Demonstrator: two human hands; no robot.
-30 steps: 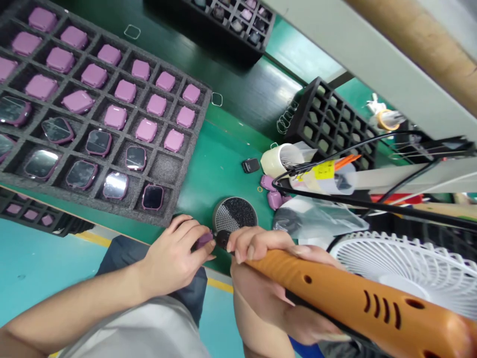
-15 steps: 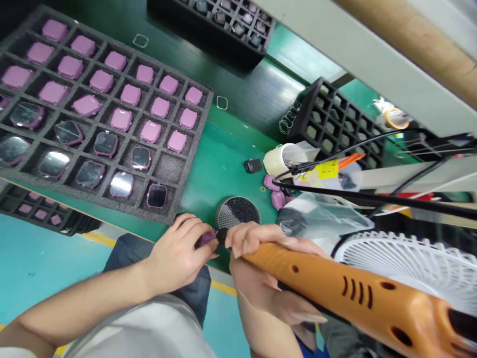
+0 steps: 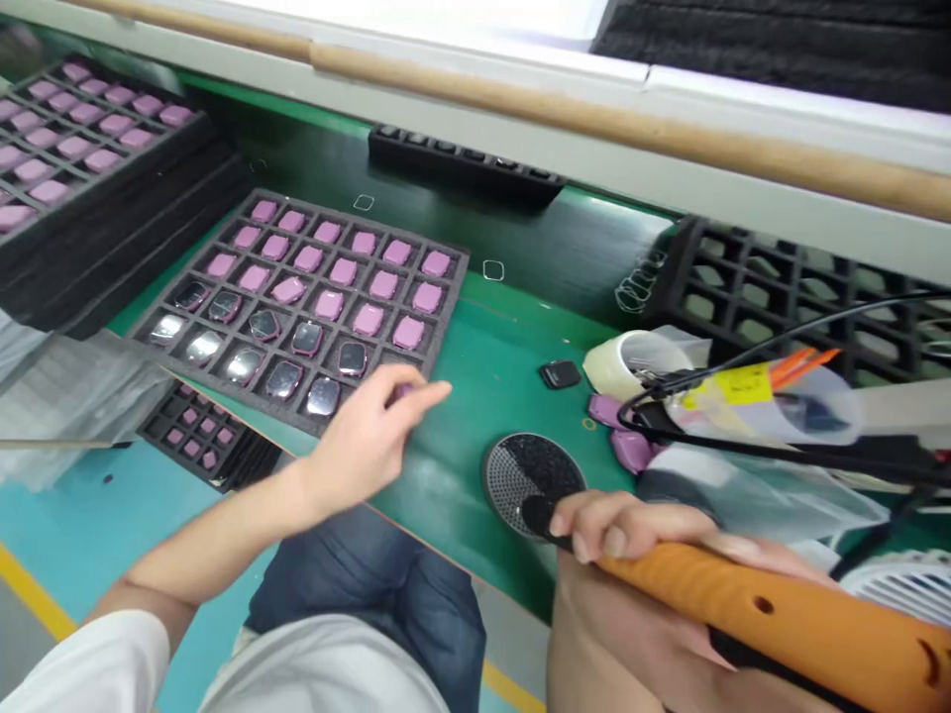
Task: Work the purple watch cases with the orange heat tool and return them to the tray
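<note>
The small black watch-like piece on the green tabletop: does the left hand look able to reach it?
Probably yes: only green tabletop seems to lie between the left hand and the black piece, though that hand seems to hold a purple piece.

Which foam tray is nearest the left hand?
The grey tray on the green tabletop with both purple and dark-faced watches; the left hand is at its near right corner, the other trays farther off.
</note>
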